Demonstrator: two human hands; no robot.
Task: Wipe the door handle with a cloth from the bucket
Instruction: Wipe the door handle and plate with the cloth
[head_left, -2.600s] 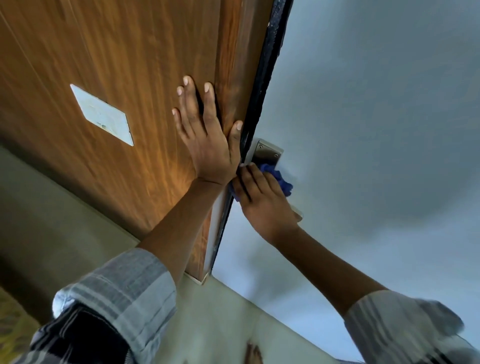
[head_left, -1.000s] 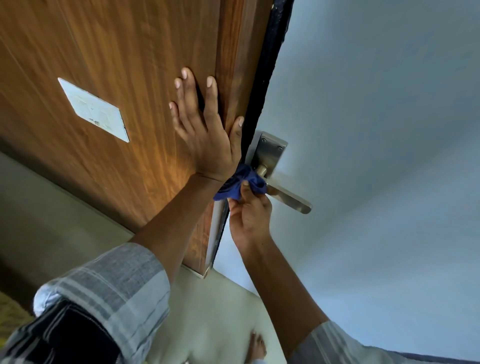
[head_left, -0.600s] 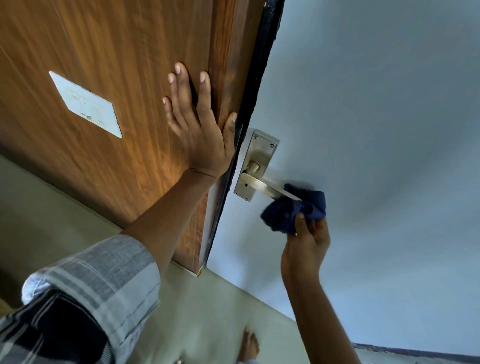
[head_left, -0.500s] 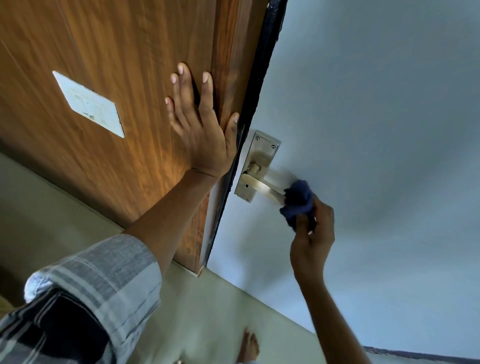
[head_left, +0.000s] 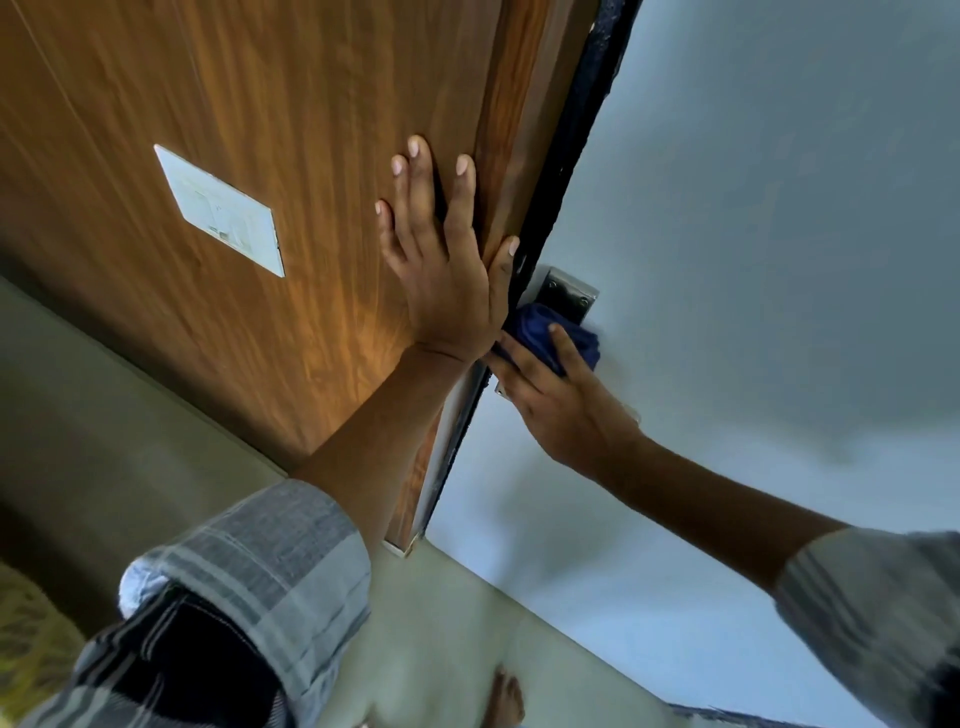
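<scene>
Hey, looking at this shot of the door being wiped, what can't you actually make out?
All from the head view:
- Lever of the door handle: hidden behind the blue cloth and right hand; only the plate's top shows.
- Bucket: out of frame.
- White plate on the wooden door: markings too blurred to read.
- Bare foot: cut off by the bottom edge.

Grey sleeves (head_left: 270, 561) with paler woven stripes, rolled above forearms; dark check lower down; bare foot (head_left: 508, 699).

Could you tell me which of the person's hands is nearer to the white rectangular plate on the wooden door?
The left hand, flat on the door beside the white plate. The right hand is farther, pressing the blue cloth past the door edge.
</scene>
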